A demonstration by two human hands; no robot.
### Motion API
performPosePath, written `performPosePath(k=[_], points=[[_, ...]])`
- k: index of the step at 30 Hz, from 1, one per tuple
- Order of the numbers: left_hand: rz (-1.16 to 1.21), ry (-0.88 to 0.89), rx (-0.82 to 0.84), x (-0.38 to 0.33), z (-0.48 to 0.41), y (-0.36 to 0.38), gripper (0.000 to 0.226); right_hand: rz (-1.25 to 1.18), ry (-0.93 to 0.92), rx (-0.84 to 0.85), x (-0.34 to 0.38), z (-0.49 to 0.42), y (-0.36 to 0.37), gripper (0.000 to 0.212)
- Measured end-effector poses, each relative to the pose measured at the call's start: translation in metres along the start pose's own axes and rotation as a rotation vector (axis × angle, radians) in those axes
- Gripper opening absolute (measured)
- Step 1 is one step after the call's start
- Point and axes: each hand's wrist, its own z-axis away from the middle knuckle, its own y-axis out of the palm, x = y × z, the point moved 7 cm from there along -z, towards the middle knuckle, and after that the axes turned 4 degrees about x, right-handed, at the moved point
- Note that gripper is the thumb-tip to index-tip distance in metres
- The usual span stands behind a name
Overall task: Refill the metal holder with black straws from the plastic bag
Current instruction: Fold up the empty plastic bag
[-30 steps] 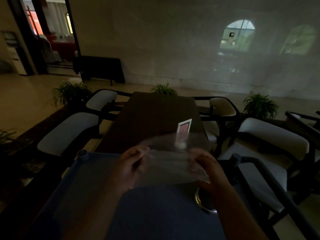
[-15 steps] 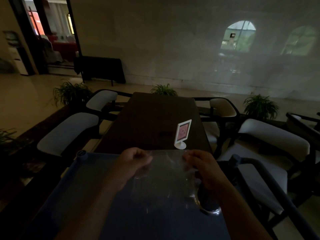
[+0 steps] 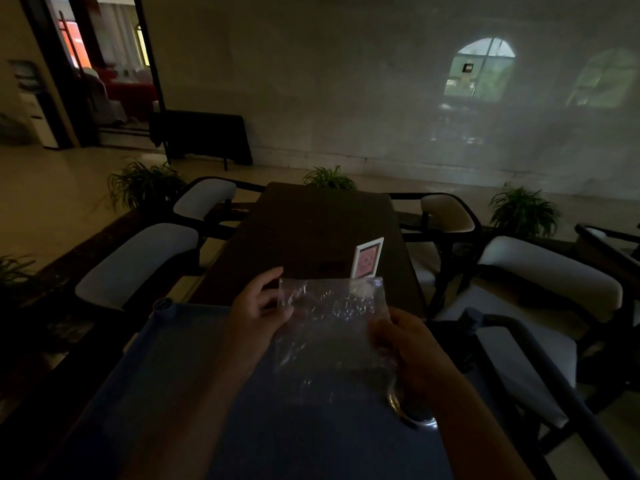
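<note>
A clear crinkled plastic bag (image 3: 329, 327) hangs upright between both hands above the blue cart top (image 3: 180, 368). My left hand (image 3: 256, 303) pinches its upper left edge. My right hand (image 3: 412, 351) grips its right side. In the dim light I cannot make out black straws inside the bag. The round metal holder (image 3: 403, 408) stands on the cart just under my right wrist; only its shiny rim shows.
Beyond the cart stretches a long dark table (image 3: 311, 237) with a small white-framed sign stand (image 3: 367, 258) near its close end. Padded chairs (image 3: 138, 265) line both sides, and a dark cart handle (image 3: 540, 362) runs at the right. Potted plants (image 3: 329, 180) stand behind.
The bag, held flat and wide a second ago, now hangs upright and narrower. My left hand has risen to its top left corner; my right hand has shifted down its right side.
</note>
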Motion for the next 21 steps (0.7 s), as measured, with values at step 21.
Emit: performPosePath(k=[21], points=[[0.012, -0.193, 0.219, 0.021, 0.000, -0.001, 0.017, -0.085, -0.127, 0.062, 0.013, 0.006, -0.004, 0.024]])
